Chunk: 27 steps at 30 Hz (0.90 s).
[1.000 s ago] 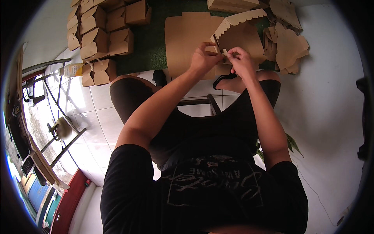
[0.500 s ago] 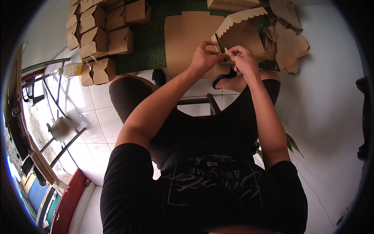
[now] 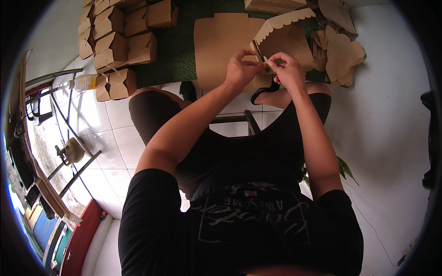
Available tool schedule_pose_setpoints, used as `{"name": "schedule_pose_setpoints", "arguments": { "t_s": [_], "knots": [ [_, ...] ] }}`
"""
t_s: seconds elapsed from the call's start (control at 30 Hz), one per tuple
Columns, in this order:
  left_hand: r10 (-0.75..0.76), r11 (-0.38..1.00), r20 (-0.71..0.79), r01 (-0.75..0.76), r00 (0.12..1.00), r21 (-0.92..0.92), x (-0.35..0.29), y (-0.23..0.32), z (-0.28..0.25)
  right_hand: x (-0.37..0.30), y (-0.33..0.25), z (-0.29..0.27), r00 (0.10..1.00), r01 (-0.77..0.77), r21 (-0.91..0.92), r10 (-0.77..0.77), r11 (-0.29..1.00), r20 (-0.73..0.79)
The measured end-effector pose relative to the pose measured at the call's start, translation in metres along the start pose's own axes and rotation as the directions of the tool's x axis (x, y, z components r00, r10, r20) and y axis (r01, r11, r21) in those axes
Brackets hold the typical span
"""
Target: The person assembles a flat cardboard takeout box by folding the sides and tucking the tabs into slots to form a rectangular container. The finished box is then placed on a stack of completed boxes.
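A brown cardboard box (image 3: 292,43), partly folded, stands in front of me, with a pale scalloped flap (image 3: 285,23) along its far side. My left hand (image 3: 245,69) is closed on the box's near left corner, thumb and fingertips pinching its edge. Beside it, my right hand (image 3: 287,71) is closed in a pinch on a small pale cardboard tab at the same corner. Both sets of fingertips nearly meet there and hide part of the fold. Under and left of the box lies a flat brown cardboard sheet (image 3: 216,43).
Folded cardboard boxes (image 3: 110,48) are stacked at the far left, near a bottle (image 3: 85,83). Flattened cardboard pieces (image 3: 343,55) lie at the right, and another box (image 3: 274,4) sits at the far edge. Green matting (image 3: 179,64) shows between them. A metal rack (image 3: 71,115) stands left.
My right fingertips have shifted slightly left, closer to the left hand at the corner. The left hand and box have barely moved.
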<state>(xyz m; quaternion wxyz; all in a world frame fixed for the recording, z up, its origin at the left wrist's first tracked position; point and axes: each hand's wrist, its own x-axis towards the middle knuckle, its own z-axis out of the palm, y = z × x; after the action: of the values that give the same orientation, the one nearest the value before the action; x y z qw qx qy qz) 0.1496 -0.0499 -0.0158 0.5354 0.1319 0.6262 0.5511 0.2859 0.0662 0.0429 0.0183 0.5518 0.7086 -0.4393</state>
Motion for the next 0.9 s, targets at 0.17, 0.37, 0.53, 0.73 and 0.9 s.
{"name": "schedule_pose_setpoints", "arguments": {
  "t_s": [0.17, 0.37, 0.53, 0.73, 0.9],
  "knots": [
    [-0.049, 0.974, -0.025, 0.042, 0.998, -0.222, 0.004, -0.008, 0.005, 0.009, 0.013, 0.008, 0.998, 0.005, 0.051, -0.002, 0.999, -0.058],
    [-0.030, 0.966, -0.019, 0.024, 0.999, -0.259, 0.004, -0.009, 0.005, 0.009, 0.016, 0.010, 0.999, 0.035, 0.098, -0.033, 0.995, -0.022],
    [-0.039, 0.976, -0.028, 0.032, 0.999, -0.214, 0.000, -0.008, 0.008, -0.006, -0.002, 0.001, 1.000, -0.024, 0.024, 0.024, 0.999, -0.008],
    [-0.014, 0.978, -0.030, 0.007, 0.999, -0.207, 0.002, -0.010, 0.010, -0.007, 0.002, 0.003, 0.999, -0.012, 0.028, 0.013, 1.000, -0.038],
    [-0.006, 0.982, -0.022, 0.001, 1.000, -0.190, 0.004, -0.015, 0.009, 0.006, 0.020, 0.010, 0.997, -0.065, 0.122, 0.070, 0.990, -0.029]
  ]
}}
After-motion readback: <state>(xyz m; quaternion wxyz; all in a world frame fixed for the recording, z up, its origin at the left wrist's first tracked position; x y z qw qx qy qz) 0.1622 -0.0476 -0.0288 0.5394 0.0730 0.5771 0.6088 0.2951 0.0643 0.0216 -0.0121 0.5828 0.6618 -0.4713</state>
